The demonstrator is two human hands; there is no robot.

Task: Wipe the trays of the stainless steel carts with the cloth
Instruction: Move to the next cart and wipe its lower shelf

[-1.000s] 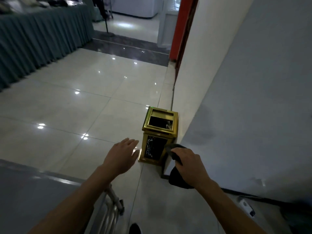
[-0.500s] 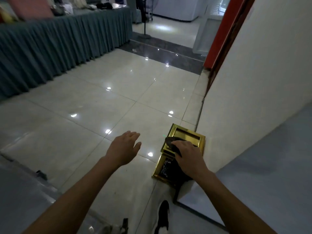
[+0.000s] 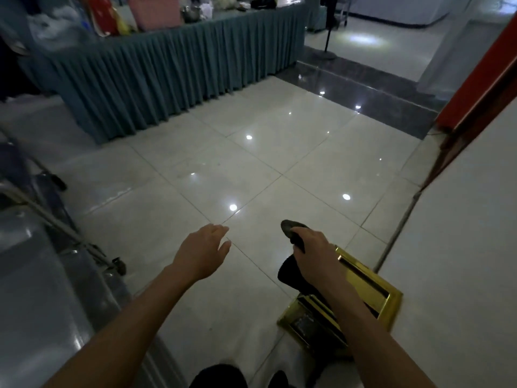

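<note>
View has swung left: the steel cart (image 3: 42,247) now shows at 9 o'clock. Right hand (image 3: 316,256) grips the dark cloth (image 3: 291,268); left hand (image 3: 202,254) hangs spread, so wiping looks imminent.

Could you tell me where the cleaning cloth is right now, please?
In the head view, the dark cloth is gripped in the right hand, lower centre-right, held above the tiled floor just left of the gold bin by the wall.

Bare forearms (image 3: 134,317), dark shoes (image 3: 218,376)
</note>
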